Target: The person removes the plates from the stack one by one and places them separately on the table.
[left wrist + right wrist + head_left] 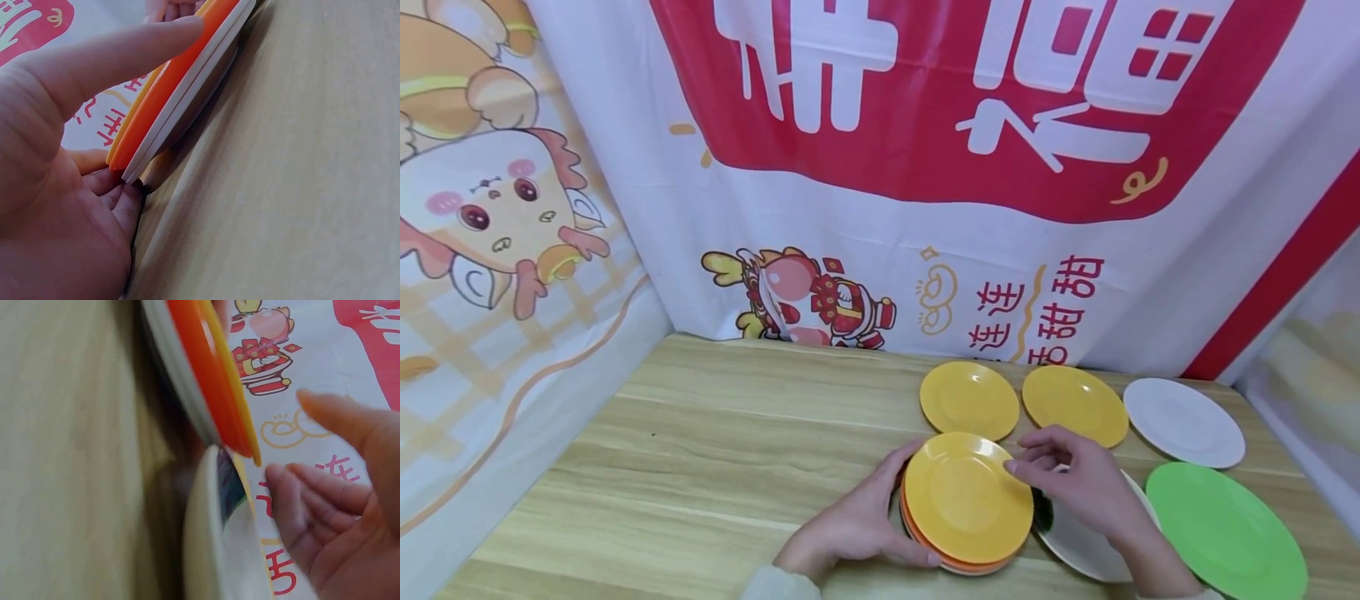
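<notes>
My left hand (868, 518) holds a stack of small round plates at its left side, thumb along the near rim and fingers round the far edge. A yellow plate (967, 497) tops the stack. Beneath it come orange plates (178, 72) and white plates (187, 100), seen edge-on in the left wrist view. My right hand (1086, 479) hovers by the stack's right rim, its fingers loosely bent. In the right wrist view, the right fingertips (278, 475) are apart from the yellow rim, with nothing between them. Below that hand lies a pale plate (1093, 554) with a dark patch, partly hidden.
Two yellow plates (970, 402) lie behind the stack on the wooden table (700, 467). A white plate (1183, 422) is at the back right, with a green plate (1225, 529) in front of it. Printed cloth (865, 225) hangs behind the table and along its sides.
</notes>
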The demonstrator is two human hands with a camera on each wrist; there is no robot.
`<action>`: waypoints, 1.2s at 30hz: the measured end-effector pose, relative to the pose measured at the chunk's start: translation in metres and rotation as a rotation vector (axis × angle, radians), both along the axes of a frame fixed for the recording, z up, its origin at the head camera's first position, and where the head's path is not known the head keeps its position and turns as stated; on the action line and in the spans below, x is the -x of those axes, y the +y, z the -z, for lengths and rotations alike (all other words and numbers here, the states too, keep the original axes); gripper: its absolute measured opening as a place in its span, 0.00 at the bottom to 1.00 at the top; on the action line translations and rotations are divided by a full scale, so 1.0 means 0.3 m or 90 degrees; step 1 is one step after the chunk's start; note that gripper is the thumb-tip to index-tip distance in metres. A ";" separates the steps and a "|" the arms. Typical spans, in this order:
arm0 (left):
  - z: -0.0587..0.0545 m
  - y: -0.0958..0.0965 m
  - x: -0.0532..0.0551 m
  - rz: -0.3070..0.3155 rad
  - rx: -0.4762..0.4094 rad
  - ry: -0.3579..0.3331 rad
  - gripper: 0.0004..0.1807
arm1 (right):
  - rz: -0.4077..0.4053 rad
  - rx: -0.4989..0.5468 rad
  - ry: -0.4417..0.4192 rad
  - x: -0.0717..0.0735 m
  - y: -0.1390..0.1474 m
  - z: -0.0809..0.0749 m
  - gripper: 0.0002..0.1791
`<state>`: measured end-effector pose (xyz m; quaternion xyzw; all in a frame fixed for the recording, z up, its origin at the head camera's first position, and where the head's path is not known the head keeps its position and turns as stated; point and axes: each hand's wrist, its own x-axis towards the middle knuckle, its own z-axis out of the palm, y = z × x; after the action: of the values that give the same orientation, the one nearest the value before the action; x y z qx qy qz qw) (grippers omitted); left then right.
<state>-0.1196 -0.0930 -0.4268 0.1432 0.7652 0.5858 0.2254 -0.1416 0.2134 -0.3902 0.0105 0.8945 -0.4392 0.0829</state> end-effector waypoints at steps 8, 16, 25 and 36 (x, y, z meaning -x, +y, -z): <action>-0.001 0.002 -0.001 0.001 0.013 0.013 0.67 | -0.114 -0.081 0.106 -0.047 0.027 0.025 0.49; 0.001 -0.001 -0.002 -0.005 0.013 0.014 0.67 | -0.181 -0.099 0.086 -0.070 0.032 0.055 0.65; 0.004 0.002 0.004 0.001 0.009 0.015 0.66 | -0.224 -0.101 0.066 -0.058 0.032 0.055 0.70; 0.000 0.003 -0.001 0.002 0.002 0.020 0.66 | -0.232 -0.119 0.047 -0.046 0.028 0.057 0.71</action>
<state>-0.1192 -0.0922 -0.4268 0.1536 0.7692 0.5820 0.2143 -0.1276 0.2219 -0.4073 -0.1599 0.9210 -0.3320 0.1266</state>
